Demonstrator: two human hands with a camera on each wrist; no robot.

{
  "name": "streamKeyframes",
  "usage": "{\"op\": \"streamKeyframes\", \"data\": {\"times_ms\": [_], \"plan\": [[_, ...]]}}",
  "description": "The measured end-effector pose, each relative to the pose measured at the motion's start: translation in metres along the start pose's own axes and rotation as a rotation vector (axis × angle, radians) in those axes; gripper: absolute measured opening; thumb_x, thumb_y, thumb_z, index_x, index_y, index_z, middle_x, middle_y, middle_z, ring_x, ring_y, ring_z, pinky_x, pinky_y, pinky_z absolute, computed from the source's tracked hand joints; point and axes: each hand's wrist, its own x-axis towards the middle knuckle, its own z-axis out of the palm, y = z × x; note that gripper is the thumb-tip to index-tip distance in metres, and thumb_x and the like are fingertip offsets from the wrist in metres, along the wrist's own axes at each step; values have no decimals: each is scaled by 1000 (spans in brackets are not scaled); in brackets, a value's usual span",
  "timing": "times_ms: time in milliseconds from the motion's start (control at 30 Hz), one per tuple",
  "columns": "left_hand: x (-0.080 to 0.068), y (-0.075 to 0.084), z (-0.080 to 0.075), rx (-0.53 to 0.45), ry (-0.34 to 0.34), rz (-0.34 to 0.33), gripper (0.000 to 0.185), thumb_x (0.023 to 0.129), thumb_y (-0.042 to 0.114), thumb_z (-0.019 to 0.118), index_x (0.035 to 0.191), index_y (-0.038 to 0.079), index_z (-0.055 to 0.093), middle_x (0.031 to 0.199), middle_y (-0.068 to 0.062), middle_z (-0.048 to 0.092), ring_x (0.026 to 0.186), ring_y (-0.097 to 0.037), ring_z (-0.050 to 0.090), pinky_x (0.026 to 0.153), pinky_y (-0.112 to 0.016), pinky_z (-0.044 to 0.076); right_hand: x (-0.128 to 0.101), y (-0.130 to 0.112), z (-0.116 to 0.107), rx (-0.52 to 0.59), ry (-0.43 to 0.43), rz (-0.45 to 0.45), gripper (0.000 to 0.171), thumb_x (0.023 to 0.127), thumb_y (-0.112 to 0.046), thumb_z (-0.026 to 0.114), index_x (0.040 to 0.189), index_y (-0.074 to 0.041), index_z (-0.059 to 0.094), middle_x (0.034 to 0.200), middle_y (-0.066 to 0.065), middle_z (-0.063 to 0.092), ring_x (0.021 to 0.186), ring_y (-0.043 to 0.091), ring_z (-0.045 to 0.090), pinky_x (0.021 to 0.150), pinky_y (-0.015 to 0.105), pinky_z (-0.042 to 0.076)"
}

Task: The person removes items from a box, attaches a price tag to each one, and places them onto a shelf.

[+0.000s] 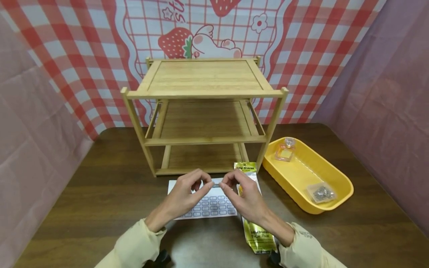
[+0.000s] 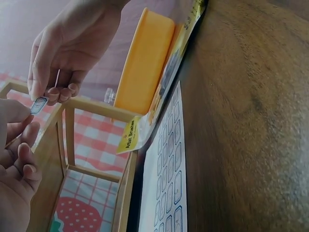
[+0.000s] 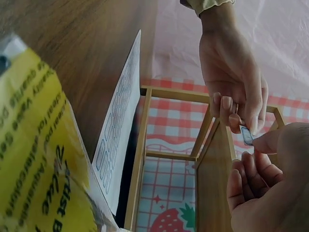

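Between both hands is a small white label sticker (image 2: 38, 105) with a blue border, pinched at its two ends above the table. The left hand (image 1: 188, 190) grips one end with thumb and index finger, and the right hand (image 1: 246, 195) holds the other end the same way. Below them lies a white sheet of labels (image 1: 214, 204) printed with rows of blue-bordered rectangles. Under and beside the right hand is a yellow-and-clear packet of artist brushes (image 1: 259, 238), partly hidden by the wrist in the head view.
A three-tier wooden shelf (image 1: 204, 140) stands just behind the sheet. At the right, a yellow tray (image 1: 276, 178) holds a perfume bottle (image 1: 285, 150) and a clear packet of small metallic pieces (image 1: 321, 192). A checked cloth (image 1: 97, 74) hangs behind.
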Motion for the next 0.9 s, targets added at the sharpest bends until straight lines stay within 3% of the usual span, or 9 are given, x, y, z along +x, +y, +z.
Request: {"op": "streamKeyframes", "data": {"times_ms": [300, 500, 633, 767, 900], "plan": [[5, 0, 9, -12, -14, -53, 9, 98, 3, 69, 95, 11, 69, 83, 7, 58, 68, -7, 46, 57, -24, 40, -3, 4, -7, -90, -28, 62, 20, 90, 10, 72, 93, -7, 64, 84, -4, 60, 74, 9, 56, 62, 25, 52], [9, 0, 17, -35, -72, -151, 7, 99, 7, 69, 96, 12, 70, 82, 8, 57, 64, -7, 44, 56, -23, 38, -7, 9, -16, -169, -71, 83, 21, 88, 10, 74, 93, -7, 62, 83, -5, 58, 74, 8, 54, 60, 29, 52], [12, -1, 25, -48, -108, -195, 4, 99, 8, 69, 95, 11, 70, 81, 6, 58, 62, -6, 44, 54, -23, 39, -12, 10, -21, -174, -95, 152, 21, 89, 9, 73, 92, -8, 62, 82, -7, 57, 75, 7, 55, 62, 25, 52], [13, -2, 35, -55, -136, -221, 4, 98, 10, 70, 94, 11, 71, 81, 7, 58, 61, -5, 45, 53, -23, 40, -17, 11, -28, -173, -120, 225, 20, 91, 7, 73, 91, -10, 62, 82, -8, 56, 74, 7, 55, 62, 26, 52], [15, -3, 44, -52, -172, -235, 5, 97, 11, 70, 93, 11, 71, 78, 8, 58, 60, -4, 45, 54, -22, 40, -24, 15, -35, -182, -139, 229, 21, 92, 7, 72, 92, -11, 62, 83, -9, 56, 74, 6, 55, 62, 26, 52]]}}
